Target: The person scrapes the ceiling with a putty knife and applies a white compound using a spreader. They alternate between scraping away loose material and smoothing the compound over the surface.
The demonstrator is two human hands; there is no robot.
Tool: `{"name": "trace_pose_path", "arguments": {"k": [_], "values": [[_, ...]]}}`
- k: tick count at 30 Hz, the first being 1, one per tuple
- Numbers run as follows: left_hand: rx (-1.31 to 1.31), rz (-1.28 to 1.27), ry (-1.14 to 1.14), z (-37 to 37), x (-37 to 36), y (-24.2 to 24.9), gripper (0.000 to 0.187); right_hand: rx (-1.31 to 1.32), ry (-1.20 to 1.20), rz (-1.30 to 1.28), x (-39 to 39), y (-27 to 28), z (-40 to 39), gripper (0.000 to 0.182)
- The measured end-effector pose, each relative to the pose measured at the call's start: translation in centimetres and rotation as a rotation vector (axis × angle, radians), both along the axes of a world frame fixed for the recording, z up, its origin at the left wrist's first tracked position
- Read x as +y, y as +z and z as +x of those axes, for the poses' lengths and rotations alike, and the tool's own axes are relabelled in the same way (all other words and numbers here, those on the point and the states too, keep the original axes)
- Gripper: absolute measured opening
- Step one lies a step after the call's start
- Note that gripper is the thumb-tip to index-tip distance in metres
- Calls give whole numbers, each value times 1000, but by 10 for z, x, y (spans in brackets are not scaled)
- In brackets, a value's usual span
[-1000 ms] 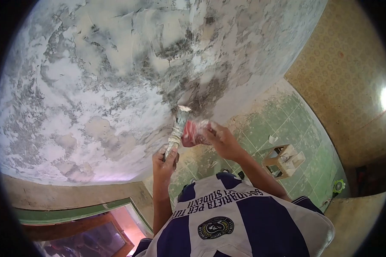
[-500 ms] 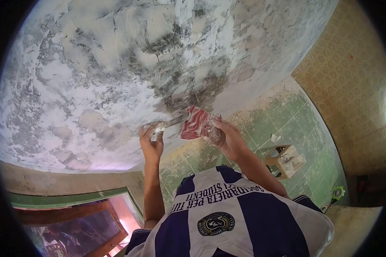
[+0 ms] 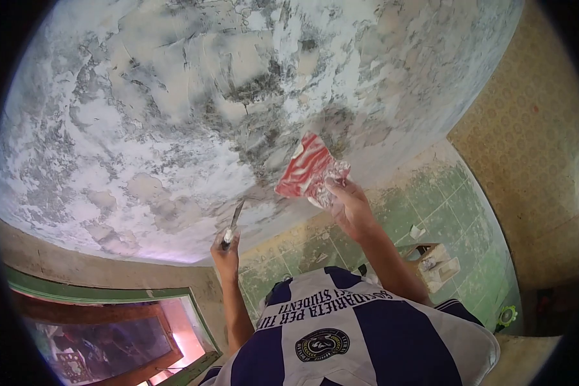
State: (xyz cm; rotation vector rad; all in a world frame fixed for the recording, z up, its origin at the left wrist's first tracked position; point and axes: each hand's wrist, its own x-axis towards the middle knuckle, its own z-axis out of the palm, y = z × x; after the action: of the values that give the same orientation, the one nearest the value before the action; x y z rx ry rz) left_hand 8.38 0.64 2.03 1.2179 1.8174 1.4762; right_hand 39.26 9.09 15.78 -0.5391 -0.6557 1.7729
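My left hand [image 3: 225, 252] is closed around the handle of a putty knife [image 3: 236, 215], its narrow blade pointing up close to the wall. White paste shows at the base of the blade. Held up in my right hand [image 3: 350, 204] is a flat red piece [image 3: 307, 166] streaked with white paste, like a putty spreader. Its near end, between my thumb and fingers, is thickly coated in white and looks crumpled. The patchy wall [image 3: 174, 116], with white, beige and dark grey areas, stands right behind both tools.
On the green tiled floor [image 3: 444, 199], dusted with white, stands a small wooden stool [image 3: 439, 273] with things on it. A pale scrap [image 3: 417, 231] lies nearby. A wood-framed window [image 3: 103, 334] is at lower left, a tan patterned surface [image 3: 521, 135] at right, and a bright green round object [image 3: 507, 315] at lower right.
My left hand has moved down and away from the red piece, and the putty knife now points upward. My right hand has tilted the red piece, showing more of its streaked face.
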Motion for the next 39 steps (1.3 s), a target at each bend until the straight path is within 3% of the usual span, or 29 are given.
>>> {"name": "trace_pose_path", "arguments": {"k": [2, 5, 6, 8, 9, 11, 12, 14, 15, 17, 25, 30, 34, 39], "values": [[-141, 29, 21, 3, -9, -5, 24, -22, -9, 66, 13, 1, 0, 26], [-112, -51, 6, 2, -21, 1, 24, -333, -234, 391, 56, -17, -1, 23], [-115, -52, 13, 1, -22, 0, 24, -335, -226, 391, 61, -5, -6, 23], [-121, -46, 8, -3, -23, -1, 25, -728, -517, 713, 63, 32, -27, 27], [-125, -43, 15, -4, -23, -1, 25, -728, -510, 719, 68, 45, -37, 27], [-131, 0, 37, -5, -22, 1, 25, -690, -738, 1230, 82, 66, -57, 35], [-133, 3, 40, -6, -22, 0, 25, -690, -736, 1234, 94, 64, -64, 35], [-133, 9, 36, -7, -22, -1, 25, -1105, -932, 1502, 121, 47, -75, 47], [-135, 14, 35, -8, -22, -2, 25, -1104, -935, 1508, 131, 41, -82, 47], [-134, 10, 33, -10, -23, -4, 25, -1404, -874, 1528, 147, 28, -94, 57], [-117, -2, 94, -32, -40, -4, 24, -1355, -775, 1509, 125, -3, -79, 51], [-136, -35, 85, -37, -42, -6, 25, -1114, -978, 1457, 122, 34, -77, 37], [-68, -84, 36, -33, -32, 6, 26, -1250, -990, 1515, 141, 56, -91, 53], [-113, 20, 17, -37, -22, -6, 26, -1430, -871, 1523, 135, 2, -87, 52]]}}
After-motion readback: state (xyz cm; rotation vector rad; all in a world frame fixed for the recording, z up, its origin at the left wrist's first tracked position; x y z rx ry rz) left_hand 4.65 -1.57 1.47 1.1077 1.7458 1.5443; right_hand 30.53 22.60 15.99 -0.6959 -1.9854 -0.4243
